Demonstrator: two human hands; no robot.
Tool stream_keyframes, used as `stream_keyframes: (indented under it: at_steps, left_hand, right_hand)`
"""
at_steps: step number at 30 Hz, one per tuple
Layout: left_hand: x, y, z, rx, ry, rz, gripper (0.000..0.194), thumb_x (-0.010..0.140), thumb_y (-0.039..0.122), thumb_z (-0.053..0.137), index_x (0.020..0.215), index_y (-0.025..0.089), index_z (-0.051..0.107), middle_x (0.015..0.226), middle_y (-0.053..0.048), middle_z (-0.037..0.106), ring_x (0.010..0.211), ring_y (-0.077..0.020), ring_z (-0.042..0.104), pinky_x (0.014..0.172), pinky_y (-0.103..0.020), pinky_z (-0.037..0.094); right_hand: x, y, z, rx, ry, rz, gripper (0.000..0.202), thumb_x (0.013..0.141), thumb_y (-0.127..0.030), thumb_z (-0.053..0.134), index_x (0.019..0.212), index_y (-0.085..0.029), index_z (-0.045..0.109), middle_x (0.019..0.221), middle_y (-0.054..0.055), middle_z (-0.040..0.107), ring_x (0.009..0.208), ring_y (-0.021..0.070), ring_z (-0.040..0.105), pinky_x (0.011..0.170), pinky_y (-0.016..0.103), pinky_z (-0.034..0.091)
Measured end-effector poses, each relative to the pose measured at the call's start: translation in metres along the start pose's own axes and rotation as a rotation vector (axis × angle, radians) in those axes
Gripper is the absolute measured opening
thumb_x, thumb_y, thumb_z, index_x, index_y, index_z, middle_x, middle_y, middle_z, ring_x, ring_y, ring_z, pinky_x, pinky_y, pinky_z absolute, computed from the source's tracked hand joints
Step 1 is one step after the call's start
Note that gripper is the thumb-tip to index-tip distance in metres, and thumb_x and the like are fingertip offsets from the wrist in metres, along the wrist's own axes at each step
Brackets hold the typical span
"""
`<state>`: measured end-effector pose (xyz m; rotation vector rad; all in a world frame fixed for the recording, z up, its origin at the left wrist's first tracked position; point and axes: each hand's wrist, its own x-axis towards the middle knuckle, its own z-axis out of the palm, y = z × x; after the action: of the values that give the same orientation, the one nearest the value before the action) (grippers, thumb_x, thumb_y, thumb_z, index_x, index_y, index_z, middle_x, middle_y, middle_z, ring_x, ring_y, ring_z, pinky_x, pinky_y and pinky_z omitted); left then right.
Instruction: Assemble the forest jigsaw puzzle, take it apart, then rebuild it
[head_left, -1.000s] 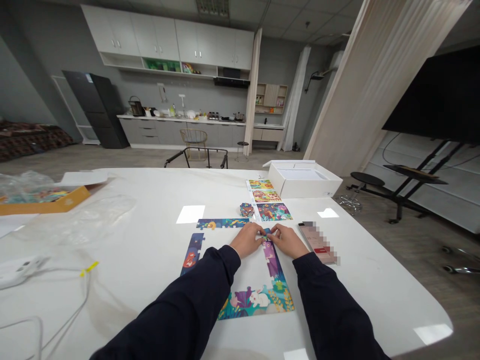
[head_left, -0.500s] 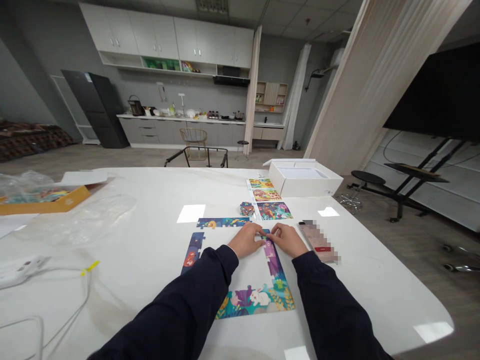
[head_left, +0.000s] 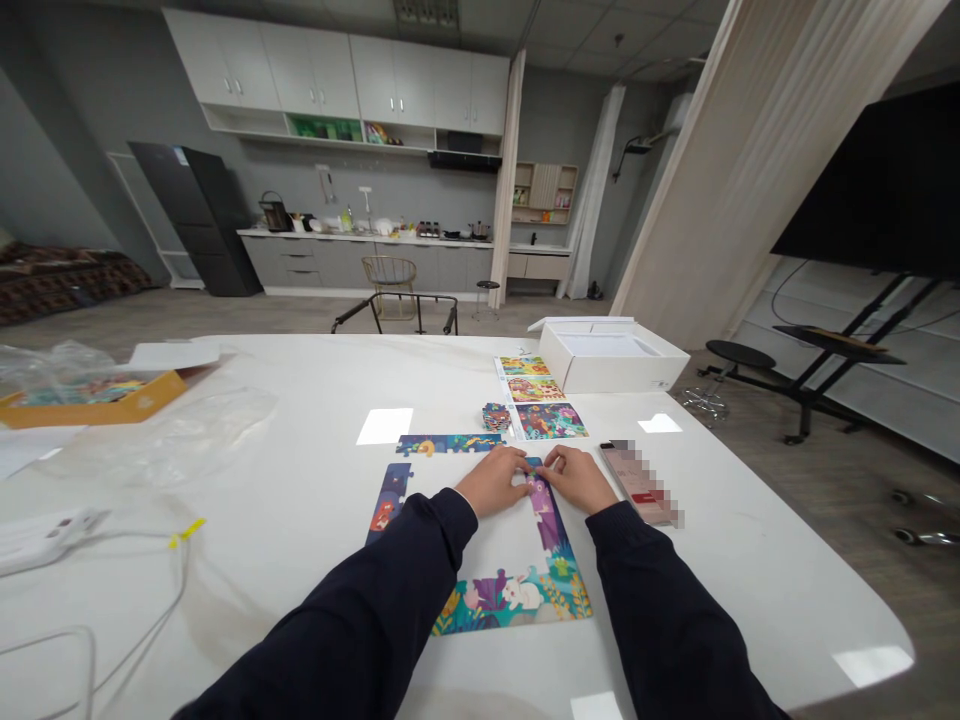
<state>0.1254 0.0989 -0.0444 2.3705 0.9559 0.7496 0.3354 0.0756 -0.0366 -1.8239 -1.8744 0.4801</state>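
Observation:
A jigsaw border [head_left: 547,525] lies on the white table, with joined pieces along its right side and bottom. A separate strip [head_left: 442,445] forms the top, and a dark blue section [head_left: 390,497] stands at the left, partly behind my sleeve. My left hand [head_left: 496,480] and my right hand [head_left: 577,480] meet at the upper end of the right side. Both have fingers pinched on a puzzle piece there, mostly covered by the fingertips. Just beyond the top strip sits a stack of loose pieces [head_left: 495,417], beside a sheet of printed pictures [head_left: 551,421].
A white box [head_left: 611,362] stands at the far right of the table [head_left: 300,620]. A phone [head_left: 637,482] lies right of my right hand. Toward the left are clear plastic wrapping [head_left: 195,430], an orange box [head_left: 112,408], a white power strip [head_left: 45,540] and cables.
The view has shifted very slightly. Both hands stay pinched at the same end of the border, with hardly any movement.

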Motion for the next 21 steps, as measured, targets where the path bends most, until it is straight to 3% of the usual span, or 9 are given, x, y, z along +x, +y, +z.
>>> stream_keyframes:
  at_steps: [3, 6, 9, 12, 16, 21]
  left_hand:
    - [-0.008, -0.010, -0.026, -0.007, 0.052, -0.028, 0.028, 0.088, 0.030, 0.074, 0.116, 0.024, 0.076, 0.133, -0.009, 0.070, 0.118, -0.0257, 0.067, 0.095, -0.035, 0.058]
    - [-0.030, -0.035, -0.069, 0.033, 0.142, -0.092, 0.025, 0.093, 0.032, 0.065, 0.115, 0.024, 0.074, 0.121, -0.007, 0.074, 0.106, -0.0229, 0.070, 0.090, -0.033, 0.058]
    - [-0.070, -0.066, -0.111, 0.112, 0.270, -0.189, 0.023, 0.093, 0.031, 0.059, 0.109, 0.022, 0.072, 0.108, -0.007, 0.075, 0.100, -0.0244, 0.069, 0.095, -0.040, 0.056]
    - [-0.114, -0.093, -0.138, 0.190, 0.394, -0.268, 0.025, 0.094, 0.034, 0.054, 0.108, 0.021, 0.069, 0.105, -0.009, 0.073, 0.102, -0.0271, 0.067, 0.097, -0.046, 0.054]
    - [-0.148, -0.110, -0.145, 0.236, 0.463, -0.325, 0.023, 0.094, 0.036, 0.053, 0.105, 0.021, 0.067, 0.103, -0.008, 0.073, 0.097, -0.0268, 0.066, 0.093, -0.046, 0.055]
    - [-0.145, -0.111, -0.134, 0.221, 0.389, -0.264, 0.022, 0.095, 0.034, 0.053, 0.107, 0.023, 0.068, 0.106, -0.008, 0.072, 0.103, -0.0266, 0.065, 0.098, -0.044, 0.054]
  right_hand:
    - [0.000, 0.001, 0.000, -0.007, 0.013, 0.000, 0.018, 0.087, -0.037, 0.068, 0.080, -0.021, 0.069, 0.067, 0.004, 0.073, 0.065, 0.0201, 0.067, 0.061, 0.027, 0.043]
    - [0.000, 0.003, 0.002, -0.019, 0.026, -0.005, 0.022, 0.088, -0.040, 0.066, 0.078, -0.021, 0.068, 0.067, 0.005, 0.072, 0.066, 0.0205, 0.066, 0.062, 0.028, 0.043]
    - [0.001, 0.004, 0.003, -0.030, 0.043, -0.008, 0.025, 0.090, -0.041, 0.065, 0.074, -0.022, 0.065, 0.066, 0.005, 0.072, 0.065, 0.0208, 0.065, 0.063, 0.029, 0.042]
    - [0.001, 0.005, 0.004, -0.036, 0.058, -0.014, 0.025, 0.090, -0.041, 0.064, 0.073, -0.022, 0.064, 0.064, 0.004, 0.070, 0.062, 0.0206, 0.064, 0.061, 0.029, 0.040]
    - [-0.001, 0.004, 0.006, -0.034, 0.069, -0.022, 0.025, 0.091, -0.042, 0.061, 0.075, -0.023, 0.063, 0.061, 0.002, 0.068, 0.060, 0.0205, 0.063, 0.061, 0.029, 0.040]
    - [-0.001, 0.003, 0.007, -0.018, 0.093, -0.033, 0.025, 0.090, -0.045, 0.060, 0.079, -0.023, 0.065, 0.060, 0.001, 0.067, 0.059, 0.0207, 0.063, 0.060, 0.030, 0.042]
